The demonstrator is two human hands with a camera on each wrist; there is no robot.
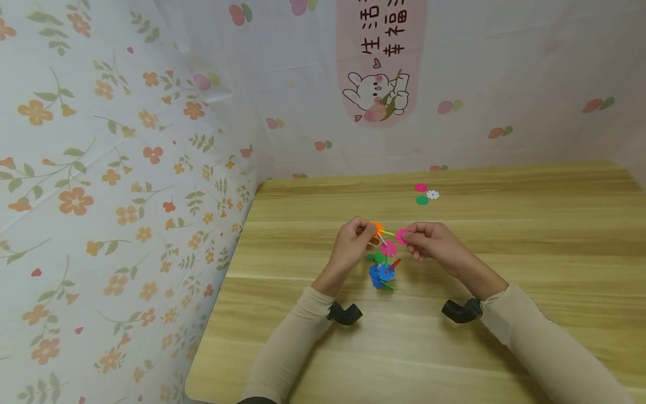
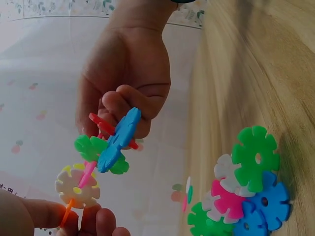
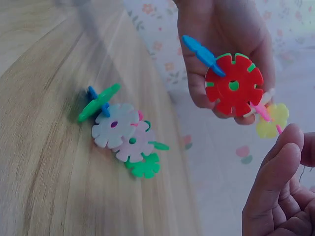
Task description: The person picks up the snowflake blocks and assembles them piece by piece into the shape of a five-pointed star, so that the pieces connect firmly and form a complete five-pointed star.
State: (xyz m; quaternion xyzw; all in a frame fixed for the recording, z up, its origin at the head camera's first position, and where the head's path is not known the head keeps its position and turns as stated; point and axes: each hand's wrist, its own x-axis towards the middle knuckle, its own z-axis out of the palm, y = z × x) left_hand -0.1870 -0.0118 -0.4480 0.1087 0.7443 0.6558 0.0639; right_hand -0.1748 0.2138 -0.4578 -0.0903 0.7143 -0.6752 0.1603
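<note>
In the head view my left hand (image 1: 350, 244) pinches an orange flower-shaped building disc (image 1: 377, 228) between thumb and fingers. My right hand (image 1: 440, 247) pinches a pink disc (image 1: 401, 236) by its edge, close beside it. A yellow disc (image 3: 272, 121) spans the short gap between the two. Slotted together with the orange one, a white disc (image 2: 69, 189) carries a chain of more discs. That chain includes a green disc (image 2: 118, 165), a blue disc (image 2: 123, 133) and a red disc (image 3: 234, 91), hanging below the fingers.
A second cluster of joined discs, with a green disc (image 2: 256, 156) and a blue disc (image 2: 273, 201), rests on the wooden table (image 1: 530, 224) below the hands. Farther back lie a loose pink disc (image 1: 421, 187), green disc (image 1: 421, 200) and white disc (image 1: 433, 194). Patterned cloth (image 1: 303, 112) borders the table.
</note>
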